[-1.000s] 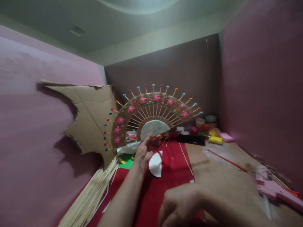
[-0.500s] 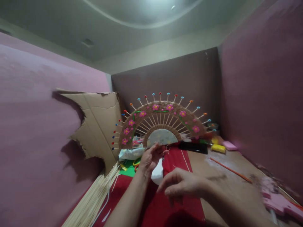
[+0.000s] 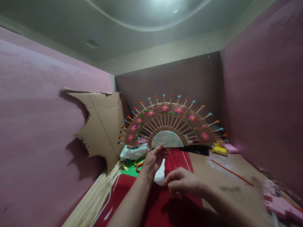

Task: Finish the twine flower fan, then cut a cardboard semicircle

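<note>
My left hand (image 3: 155, 159) is closed, pinching the bottom edge of a half-round hand fan (image 3: 175, 108) and holding it upright over the table. Brown cord is woven round the fan's thin sticks, whose ends carry red, blue and orange tips. Pink flowers with yellow centres and green stems decorate the brown band. A pale patterned half-circle (image 3: 167, 139) covers its base. Below and to the right, my right hand (image 3: 183, 181) hangs with loosely bent fingers apart, holding nothing I can see. Beside its fingertips lies a white object (image 3: 160, 174), partly hidden.
Red cloth (image 3: 127, 192) covers the table's middle. At left lie a bundle of thin sticks (image 3: 94, 197), scissors (image 3: 140, 164) and torn cardboard (image 3: 101, 123) against the wall. Rightward are an orange stick (image 3: 232, 171), a yellow packet (image 3: 219, 150) and a pink glue gun (image 3: 276, 201).
The fan has shifted to the right and tipped slightly clockwise in my left hand. My right hand stays low beside it, its fingers slightly more bent. The whole view has turned a little left.
</note>
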Motion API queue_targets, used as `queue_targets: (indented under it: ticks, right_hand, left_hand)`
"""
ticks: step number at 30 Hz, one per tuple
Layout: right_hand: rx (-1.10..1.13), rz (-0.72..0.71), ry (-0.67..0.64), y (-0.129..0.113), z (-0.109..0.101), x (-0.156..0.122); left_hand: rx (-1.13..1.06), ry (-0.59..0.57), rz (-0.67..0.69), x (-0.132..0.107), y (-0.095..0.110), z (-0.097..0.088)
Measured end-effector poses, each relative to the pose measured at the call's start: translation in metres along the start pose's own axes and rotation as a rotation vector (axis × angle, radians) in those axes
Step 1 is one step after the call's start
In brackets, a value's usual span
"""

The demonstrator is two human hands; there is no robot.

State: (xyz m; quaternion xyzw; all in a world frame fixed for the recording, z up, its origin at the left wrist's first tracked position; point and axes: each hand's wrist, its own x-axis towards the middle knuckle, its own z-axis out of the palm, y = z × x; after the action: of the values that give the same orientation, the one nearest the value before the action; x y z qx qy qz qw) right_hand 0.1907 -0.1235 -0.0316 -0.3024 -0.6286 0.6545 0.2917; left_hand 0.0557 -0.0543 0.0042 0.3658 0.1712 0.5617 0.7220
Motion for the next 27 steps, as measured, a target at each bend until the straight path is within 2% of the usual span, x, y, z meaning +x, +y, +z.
queue_targets:
  ticks: [2,4,8,10,13,19,23,27]
  right_hand:
    - [0.023,-0.029,0.024,0.002,-0.001,0.001]
    - [0.047,-0.076,0.111,0.002,-0.002,0.003]
    - [0.251,-0.268,0.49,-0.005,-0.012,0.006]
    - [0.438,-0.361,0.59,-0.01,-0.021,0.004]
    - [0.593,-0.409,0.627,-0.014,-0.034,0.001]
    - [0.648,-0.447,0.624,-0.02,-0.045,-0.001]
    - [0.659,-0.519,0.623,-0.034,-0.049,-0.006]
    - [0.65,-0.588,0.643,-0.045,-0.056,-0.013]
  left_hand:
    - [0.006,-0.005,-0.001,0.0,-0.001,-0.001]
    - [0.016,-0.012,-0.008,0.001,-0.002,-0.001]
    - [0.046,-0.034,-0.037,0.002,-0.004,-0.002]
    - [0.067,-0.048,-0.055,0.001,-0.007,-0.002]
    - [0.116,-0.075,-0.082,-0.001,-0.012,0.001]
    - [0.298,-0.176,-0.111,-0.009,-0.008,0.006]
    - [0.488,-0.298,-0.273,-0.011,-0.006,0.002]
    - [0.654,-0.394,-0.44,-0.011,-0.015,-0.004]
